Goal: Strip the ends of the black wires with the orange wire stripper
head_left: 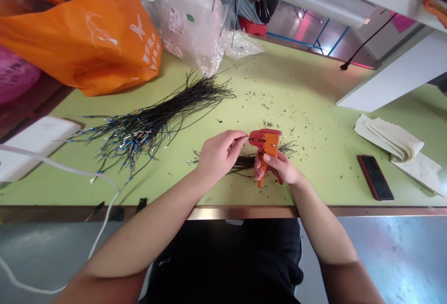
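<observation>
My right hand (277, 166) is wrapped round the handles of a red and orange wire stripper (267, 141), whose jaws face left. At those jaws, the thumb and fingers of my left hand (220, 152) are pinched together; what they hold is too small to make out. Beneath both hands lies a small bundle of black wires (244, 163), partly hidden by them. Further left on the table is a larger bundle of black wires (174, 104), with blue and silver ends fanned toward the lower left.
Around the green table (314, 80) are an orange bag (104, 38), clear plastic bags (192, 20), a white box (31, 148), a phone (375, 177) and folded papers (394, 141). Black scraps dot the surface. A person (244, 3) sits beyond the table.
</observation>
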Available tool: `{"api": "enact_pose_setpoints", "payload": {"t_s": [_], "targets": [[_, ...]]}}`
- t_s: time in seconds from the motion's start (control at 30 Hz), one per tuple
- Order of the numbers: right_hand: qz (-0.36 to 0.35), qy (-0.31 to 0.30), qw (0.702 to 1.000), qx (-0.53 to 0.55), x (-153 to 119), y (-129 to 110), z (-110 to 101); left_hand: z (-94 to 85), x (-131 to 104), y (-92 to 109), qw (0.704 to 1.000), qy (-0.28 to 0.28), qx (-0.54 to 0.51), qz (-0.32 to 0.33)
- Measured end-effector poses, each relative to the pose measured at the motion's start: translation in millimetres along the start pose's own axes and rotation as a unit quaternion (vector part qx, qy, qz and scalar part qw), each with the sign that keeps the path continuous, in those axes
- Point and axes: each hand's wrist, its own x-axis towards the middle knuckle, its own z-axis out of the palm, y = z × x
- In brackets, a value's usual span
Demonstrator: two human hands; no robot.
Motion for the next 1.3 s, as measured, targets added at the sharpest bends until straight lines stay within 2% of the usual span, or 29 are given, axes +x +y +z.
{"api": "enact_pose_setpoints", "payload": {"t_s": [0.4,0.7,0.8,1.0,1.1,1.2,1.3], "targets": [[-0.010,0.043,0.999,-0.018,0.9,2.1,7.5,0.0,1.8,2.1,1.000,0.010,-0.016,0.015],[-0.042,0.100,0.993,-0.048,6.5,8.3,21.3,0.9,-0.4,-3.1,1.000,-0.007,0.006,-0.021],[-0.057,0.109,0.992,-0.032,9.7,12.6,19.7,2.0,0.4,-4.3,0.999,-0.006,-0.005,-0.033],[-0.093,0.041,0.994,0.044,13.1,9.2,6.7,-2.9,5.4,-5.7,0.998,0.003,-0.029,-0.061],[-0.133,0.072,0.986,0.075,11.7,3.7,0.3,-6.0,6.7,-7.3,0.995,0.015,-0.036,-0.090],[-0.134,0.116,0.982,0.067,11.3,2.7,-2.4,-4.9,5.0,-6.9,0.997,0.015,-0.031,-0.064],[-0.125,0.116,0.984,0.053,13.2,6.9,-1.8,-0.5,1.9,-3.9,1.000,0.015,-0.001,-0.002]]}}
